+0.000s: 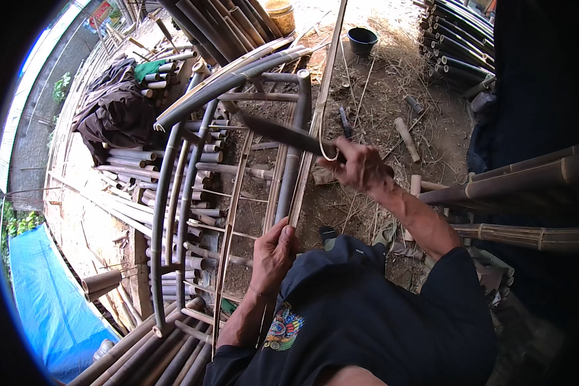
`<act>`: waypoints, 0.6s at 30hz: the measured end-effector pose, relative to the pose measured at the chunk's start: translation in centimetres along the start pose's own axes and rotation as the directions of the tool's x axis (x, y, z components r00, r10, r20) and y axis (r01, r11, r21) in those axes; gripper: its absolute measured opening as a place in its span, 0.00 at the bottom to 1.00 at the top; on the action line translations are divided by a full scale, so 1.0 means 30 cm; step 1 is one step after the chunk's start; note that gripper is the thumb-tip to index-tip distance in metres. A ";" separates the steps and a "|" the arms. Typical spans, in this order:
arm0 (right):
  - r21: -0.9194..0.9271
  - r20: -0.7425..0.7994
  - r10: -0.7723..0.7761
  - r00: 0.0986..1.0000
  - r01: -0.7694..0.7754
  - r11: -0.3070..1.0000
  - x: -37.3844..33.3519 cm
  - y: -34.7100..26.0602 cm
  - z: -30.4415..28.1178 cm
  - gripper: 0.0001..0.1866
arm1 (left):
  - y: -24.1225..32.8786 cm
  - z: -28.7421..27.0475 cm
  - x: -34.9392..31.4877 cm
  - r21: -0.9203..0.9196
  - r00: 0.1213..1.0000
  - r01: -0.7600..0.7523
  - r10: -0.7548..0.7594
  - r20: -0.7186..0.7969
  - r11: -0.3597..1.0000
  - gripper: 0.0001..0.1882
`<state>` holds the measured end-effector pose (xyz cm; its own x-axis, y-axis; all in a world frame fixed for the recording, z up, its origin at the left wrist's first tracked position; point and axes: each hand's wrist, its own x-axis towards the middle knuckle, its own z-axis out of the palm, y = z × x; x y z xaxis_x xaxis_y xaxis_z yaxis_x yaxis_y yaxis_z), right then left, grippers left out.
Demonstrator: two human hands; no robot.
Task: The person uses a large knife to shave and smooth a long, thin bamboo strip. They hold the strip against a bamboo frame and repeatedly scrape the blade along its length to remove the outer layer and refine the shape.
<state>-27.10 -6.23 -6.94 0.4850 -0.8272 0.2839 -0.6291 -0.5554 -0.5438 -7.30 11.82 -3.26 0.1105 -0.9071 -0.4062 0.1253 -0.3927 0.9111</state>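
So I'm standing here watching 2 bare hands work a bamboo strip (329, 64). It's the long pale piece slanting up from the worker's lap, past the dark bamboo frame (156, 244) on the left. The left hand (273, 252) has its fingers closed around the strip's near end, thumb on top. The right hand (360, 168) is clenched on the handle of a long dark blade (276, 130), which crosses the strip at an angle. Can't tell if the edge is actually biting

There's 1 thin pale curl (329, 154) by the right knuckles, so my guess is we're at the shaving or thinning step. If so, the next stroke calls for a firm left grip, a shallow blade angle and a steady pull, with those left fingers well clear of the edge
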 end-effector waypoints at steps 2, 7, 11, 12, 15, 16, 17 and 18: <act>-0.155 -0.124 -0.430 0.894 0.410 0.899 -0.013 -0.032 0.012 0.33 | 0.005 -0.001 -0.008 0.002 1.000 -0.005 0.005 0.002 1.000 0.17; -0.108 -0.200 0.045 0.979 -0.067 0.992 0.081 0.148 -0.029 0.28 | -0.008 0.003 -0.087 -0.013 0.999 0.019 -0.018 0.047 1.000 0.16; -0.248 -0.199 -0.241 0.950 0.189 0.950 0.012 0.105 0.006 0.33 | -0.015 -0.025 -0.087 0.047 0.998 0.024 -0.027 0.065 0.999 0.19; -0.283 -0.209 -0.222 0.952 0.159 0.946 0.038 0.164 -0.003 0.33 | -0.018 -0.032 -0.102 0.056 0.997 0.032 -0.035 0.061 0.998 0.20; -0.177 -0.206 0.129 0.970 -0.166 0.970 0.121 0.298 -0.185 0.32 | -0.082 -0.066 -0.196 0.087 0.994 0.048 -0.056 0.099 0.995 0.20; -0.276 -0.221 0.167 0.961 -0.225 0.934 0.127 0.394 -0.235 0.34 | -0.076 -0.085 -0.216 0.099 0.988 0.066 -0.079 0.134 0.993 0.19; -0.326 -0.268 0.178 0.947 -0.263 0.908 0.131 0.460 -0.272 0.37 | -0.081 -0.119 -0.250 0.155 0.985 0.054 -0.078 0.153 0.986 0.18; -0.313 -0.321 0.262 0.910 -0.363 0.877 0.144 0.469 -0.329 0.40 | -0.091 -0.149 -0.278 0.201 0.985 0.029 -0.062 0.163 0.979 0.17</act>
<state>-39.86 -18.47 -5.58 0.0811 -0.9257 0.3694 -0.9184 -0.2133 -0.3331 -4.16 21.12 -2.67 -0.0598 -0.8934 -0.4452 -0.0725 -0.4409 0.8946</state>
